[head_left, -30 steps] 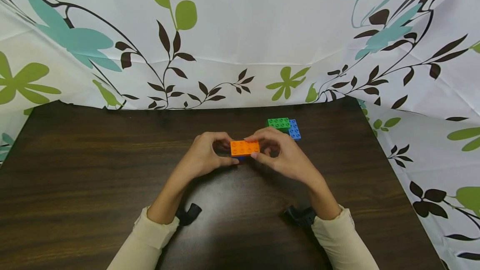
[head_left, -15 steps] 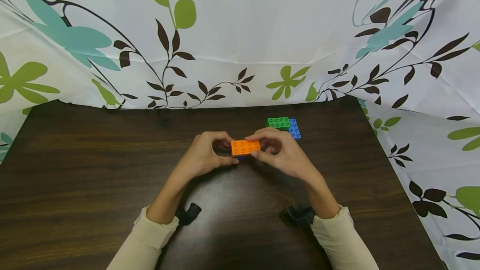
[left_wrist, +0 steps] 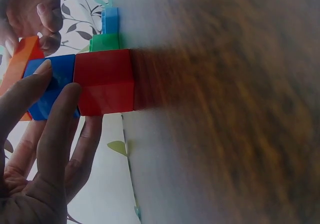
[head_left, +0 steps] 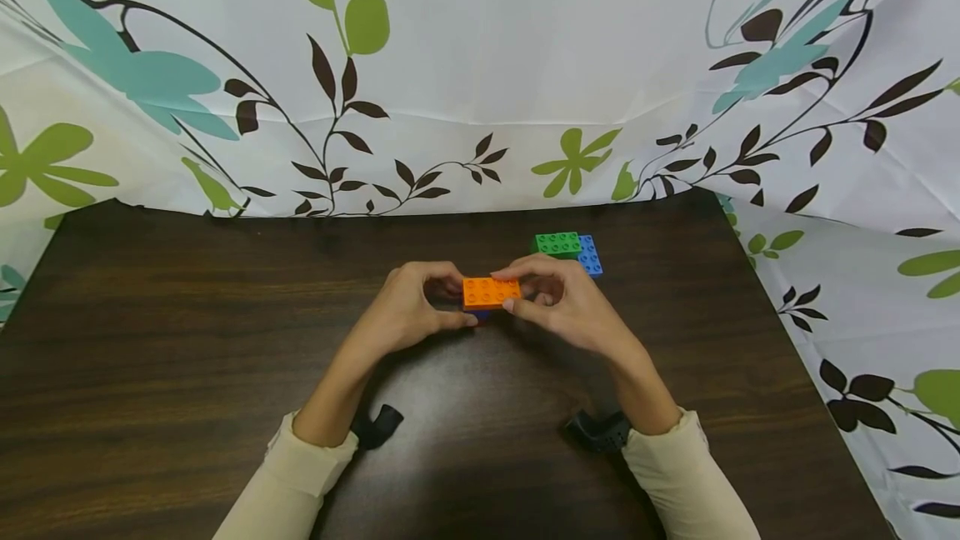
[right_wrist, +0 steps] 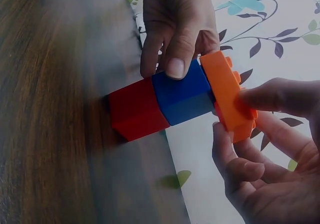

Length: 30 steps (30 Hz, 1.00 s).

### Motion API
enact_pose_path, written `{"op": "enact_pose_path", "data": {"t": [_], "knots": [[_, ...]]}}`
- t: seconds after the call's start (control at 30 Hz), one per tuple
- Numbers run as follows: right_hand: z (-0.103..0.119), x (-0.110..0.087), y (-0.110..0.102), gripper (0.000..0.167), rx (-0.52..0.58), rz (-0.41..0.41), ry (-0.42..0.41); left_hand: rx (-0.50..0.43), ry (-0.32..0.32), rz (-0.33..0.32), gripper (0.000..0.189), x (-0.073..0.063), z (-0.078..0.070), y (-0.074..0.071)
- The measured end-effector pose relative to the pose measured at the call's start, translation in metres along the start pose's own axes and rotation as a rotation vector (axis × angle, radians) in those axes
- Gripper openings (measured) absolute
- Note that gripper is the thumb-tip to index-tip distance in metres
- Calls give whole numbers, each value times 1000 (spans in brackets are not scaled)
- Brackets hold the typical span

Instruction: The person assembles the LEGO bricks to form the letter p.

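A small stack stands upright on the table between both hands. At its bottom is a red brick, with a blue brick above it and a longer orange brick at the top, studs up. My left hand grips the blue brick from the left, thumb on the near side and fingers at the far side. With thumb and index finger, my right hand pinches the right part of the orange brick, which juts out past the blue one. Whether the orange brick is fully seated cannot be told.
Behind the right hand, a green brick and a second blue brick sit together on the dark wooden table. A white leaf-patterned cloth hangs along the back edge and the right side.
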State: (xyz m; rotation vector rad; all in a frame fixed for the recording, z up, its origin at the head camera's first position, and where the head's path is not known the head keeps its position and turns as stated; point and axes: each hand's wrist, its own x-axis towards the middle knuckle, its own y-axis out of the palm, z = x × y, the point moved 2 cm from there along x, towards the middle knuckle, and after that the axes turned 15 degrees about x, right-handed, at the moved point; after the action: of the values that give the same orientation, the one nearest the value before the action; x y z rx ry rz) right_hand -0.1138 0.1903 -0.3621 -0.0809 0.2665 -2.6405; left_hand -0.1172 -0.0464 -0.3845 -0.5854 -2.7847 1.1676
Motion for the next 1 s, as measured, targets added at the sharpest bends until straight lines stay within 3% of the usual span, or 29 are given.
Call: {"op": "enact_pose_path", "data": {"t": [0.6,1.0], "knots": [[6,-2,7,34,-85,-28,3,17,-6,-18,29,0,1,2],[6,-1,8,37,-58,-30,92,26,7,3,28,2,2,2]]}}
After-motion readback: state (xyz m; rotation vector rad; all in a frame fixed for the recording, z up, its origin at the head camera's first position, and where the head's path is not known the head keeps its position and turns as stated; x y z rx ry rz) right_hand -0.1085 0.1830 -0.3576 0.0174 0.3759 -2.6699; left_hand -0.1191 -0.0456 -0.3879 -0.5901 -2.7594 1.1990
